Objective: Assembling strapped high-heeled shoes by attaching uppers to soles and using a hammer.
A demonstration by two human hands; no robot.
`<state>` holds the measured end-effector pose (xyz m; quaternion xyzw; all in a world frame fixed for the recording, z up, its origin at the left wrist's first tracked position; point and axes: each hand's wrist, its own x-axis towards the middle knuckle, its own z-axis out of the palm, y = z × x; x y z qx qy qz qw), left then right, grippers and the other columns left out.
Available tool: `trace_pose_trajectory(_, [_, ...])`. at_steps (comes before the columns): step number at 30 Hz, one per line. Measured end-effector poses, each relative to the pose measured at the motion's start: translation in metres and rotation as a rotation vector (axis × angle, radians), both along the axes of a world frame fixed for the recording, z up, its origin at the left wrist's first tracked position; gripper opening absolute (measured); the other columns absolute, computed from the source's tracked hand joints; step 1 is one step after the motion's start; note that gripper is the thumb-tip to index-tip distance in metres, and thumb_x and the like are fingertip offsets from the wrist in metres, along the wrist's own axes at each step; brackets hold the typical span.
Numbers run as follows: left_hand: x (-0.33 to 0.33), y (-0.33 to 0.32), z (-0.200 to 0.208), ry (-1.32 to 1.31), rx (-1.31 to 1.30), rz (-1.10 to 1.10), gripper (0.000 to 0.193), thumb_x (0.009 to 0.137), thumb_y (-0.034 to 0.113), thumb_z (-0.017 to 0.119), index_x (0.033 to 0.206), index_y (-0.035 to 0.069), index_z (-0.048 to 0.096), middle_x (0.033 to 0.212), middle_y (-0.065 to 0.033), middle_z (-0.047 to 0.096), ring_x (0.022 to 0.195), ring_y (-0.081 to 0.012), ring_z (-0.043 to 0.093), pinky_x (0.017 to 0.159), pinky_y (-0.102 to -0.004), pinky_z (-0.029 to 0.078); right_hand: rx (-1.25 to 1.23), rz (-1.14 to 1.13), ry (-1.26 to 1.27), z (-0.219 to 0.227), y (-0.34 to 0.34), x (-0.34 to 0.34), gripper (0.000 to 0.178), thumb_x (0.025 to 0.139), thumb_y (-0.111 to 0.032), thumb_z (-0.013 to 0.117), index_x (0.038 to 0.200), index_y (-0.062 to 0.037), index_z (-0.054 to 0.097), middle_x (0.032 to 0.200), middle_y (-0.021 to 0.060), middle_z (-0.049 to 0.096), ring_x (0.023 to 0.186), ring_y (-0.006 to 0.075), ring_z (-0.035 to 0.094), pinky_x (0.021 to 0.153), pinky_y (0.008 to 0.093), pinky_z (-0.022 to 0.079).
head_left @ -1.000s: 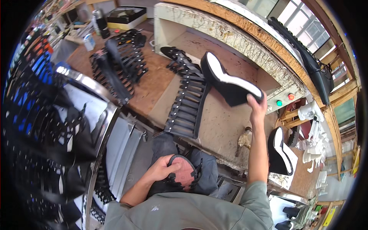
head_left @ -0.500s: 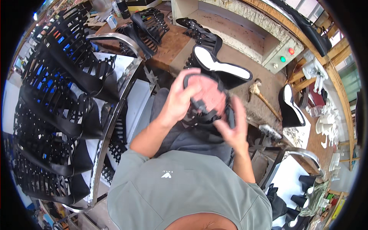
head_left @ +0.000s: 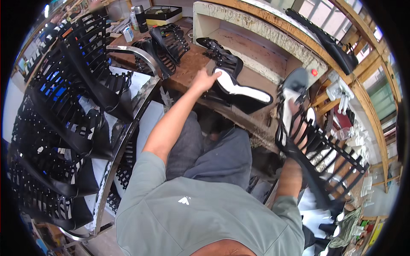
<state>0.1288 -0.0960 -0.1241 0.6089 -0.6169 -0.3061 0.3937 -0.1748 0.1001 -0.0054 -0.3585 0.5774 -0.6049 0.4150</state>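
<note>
My left hand (head_left: 206, 81) reaches to the workbench and pinches the toe end of a black wedge shoe (head_left: 252, 101). Its thumb presses on the white underside, and the fingers curl round the edge. On the right, my right hand (head_left: 300, 130) grips a black strappy sandal (head_left: 299, 155) in the air. Long studded straps fan out from it to the lower right, partly over the hand, and its upper end is smeared by motion. Just behind the gripped shoe on the bench lies another black strappy upper (head_left: 228, 59).
At my left stands a metal-edged rack (head_left: 141, 112) loaded with several black strappy wedge sandals (head_left: 79, 136). More strappy uppers (head_left: 168, 40) lie at the back of the bench (head_left: 188, 64), near a dark bottle (head_left: 140, 19). A white-framed machine box (head_left: 260, 45) stands behind the bench.
Both hands were together over my lap around a blurred black and pinkish piece, which no longer shows there. My left hand has moved forward onto the wedge shoe; my right has swung right with a sandal.
</note>
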Motion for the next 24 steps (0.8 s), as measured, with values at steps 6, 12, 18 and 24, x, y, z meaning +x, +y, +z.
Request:
trace_pose_trajectory(6, [-0.045,0.005,0.007,0.037,0.040,-0.012,0.077,0.075,0.047,0.070,0.127,-0.007,0.049,0.121,-0.0284,0.056,0.117,-0.0379,0.053,0.100,-0.0408,0.040,0.234,0.778,-0.644,-0.079,0.020,-0.050,0.045,0.089,-0.018,0.063,0.128,-0.0095,0.045,0.106,0.0091,0.059,0.092,0.0308,0.063,0.065,0.0402,0.060])
trace_pose_trajectory(12, [-0.067,0.054,0.083,0.185,-0.295,-0.439,0.059,0.078,0.023,0.069,0.129,0.002,0.049,0.124,-0.0187,0.048,0.114,-0.0302,0.048,0.098,-0.0349,0.039,0.030,0.435,-0.228,-0.059,0.035,-0.007,0.017,0.083,0.006,0.044,0.089,0.0006,0.058,0.081,-0.0004,0.059,0.074,0.0089,0.053,0.068,0.0234,0.043])
trace_pose_trajectory(18, [-0.083,0.030,0.074,0.295,-0.559,-0.658,0.049,0.090,0.029,0.057,0.129,0.000,0.049,0.128,-0.0159,0.046,0.116,-0.0235,0.044,0.098,-0.0331,0.036,0.134,0.495,0.369,-0.037,-0.008,0.017,0.044,0.065,0.018,0.038,0.096,-0.0019,0.063,0.077,0.0011,0.060,0.069,0.0102,0.055,0.063,0.0253,0.046])
trace_pose_trajectory(24, [-0.092,0.035,0.089,0.277,-0.253,-0.554,0.058,0.095,0.046,0.042,0.123,-0.004,0.053,0.120,-0.0174,0.052,0.109,-0.0237,0.052,0.097,-0.0319,0.037,0.132,0.432,0.355,-0.037,-0.022,0.020,0.043,0.067,0.017,0.039,0.097,-0.0025,0.063,0.068,-0.0013,0.052,0.067,0.0081,0.054,0.061,0.0236,0.044])
